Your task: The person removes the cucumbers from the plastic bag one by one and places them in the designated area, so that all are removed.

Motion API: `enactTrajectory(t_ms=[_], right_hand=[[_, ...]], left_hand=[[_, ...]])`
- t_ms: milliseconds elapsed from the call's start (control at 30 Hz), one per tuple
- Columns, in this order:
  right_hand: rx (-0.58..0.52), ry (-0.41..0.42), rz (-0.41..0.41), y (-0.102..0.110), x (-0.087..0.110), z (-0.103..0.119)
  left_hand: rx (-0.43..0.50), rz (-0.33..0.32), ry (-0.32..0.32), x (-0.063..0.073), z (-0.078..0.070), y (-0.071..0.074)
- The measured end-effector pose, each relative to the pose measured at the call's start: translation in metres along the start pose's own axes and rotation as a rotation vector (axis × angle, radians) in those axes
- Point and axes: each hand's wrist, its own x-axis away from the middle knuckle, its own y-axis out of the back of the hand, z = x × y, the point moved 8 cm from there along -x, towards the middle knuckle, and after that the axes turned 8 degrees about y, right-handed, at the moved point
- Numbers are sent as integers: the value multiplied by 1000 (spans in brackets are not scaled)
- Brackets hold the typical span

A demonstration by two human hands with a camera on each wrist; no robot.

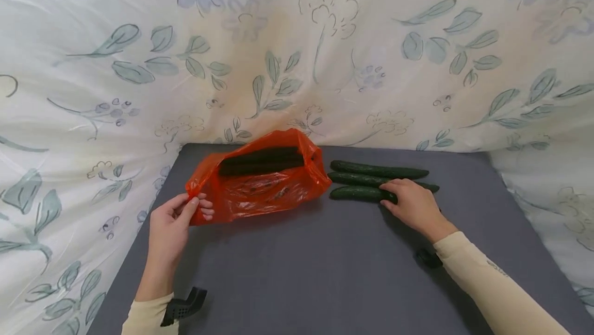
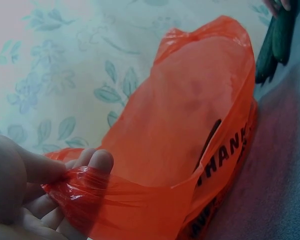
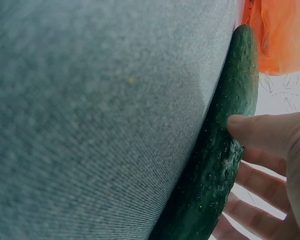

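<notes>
My left hand [image 1: 174,221] pinches the left edge of a red plastic bag [image 1: 264,193] between thumb and fingers. In the left wrist view the bag's film [image 2: 135,200] is bunched in that grip, and black lettering shows on its side. The mouth of the bag gapes, with dark green cucumbers [image 1: 260,162] lying inside. To its right, three cucumbers lie side by side on the table. My right hand [image 1: 413,203] holds the nearest cucumber [image 1: 355,193] by its right end. The right wrist view has the thumb on one side of this cucumber [image 3: 215,150] and the fingers on the other.
The middle cucumber [image 1: 355,178] and the farthest cucumber [image 1: 380,168] lie just behind the held one. A dark grey cloth covers the table [image 1: 301,273]. Floral fabric [image 1: 297,56] hangs behind the table and along both sides.
</notes>
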Motion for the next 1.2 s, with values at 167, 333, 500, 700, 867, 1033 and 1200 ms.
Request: enactTrajectory(t_ms=[167, 333, 500, 700, 867, 1033, 1200], right_hand=[[-5, 8, -44, -4, 7, 4], [-17, 44, -86, 0, 7, 8], [-11, 44, -78, 4, 4, 7], [-7, 17, -81, 11, 4, 6], [-5, 25, -162, 27, 4, 12], [-45, 66, -281, 49, -2, 25], [-124, 90, -319, 64, -11, 40]], left_hand=[[-33, -7, -4, 7, 3, 1], [-6, -16, -13, 9, 3, 2], [1, -20, -3, 7, 3, 2], [-24, -16, -2, 3, 1, 1], [-28, -12, -9, 0, 0, 1], [-13, -19, -20, -2, -2, 2], [-9, -20, -26, 1, -1, 3]])
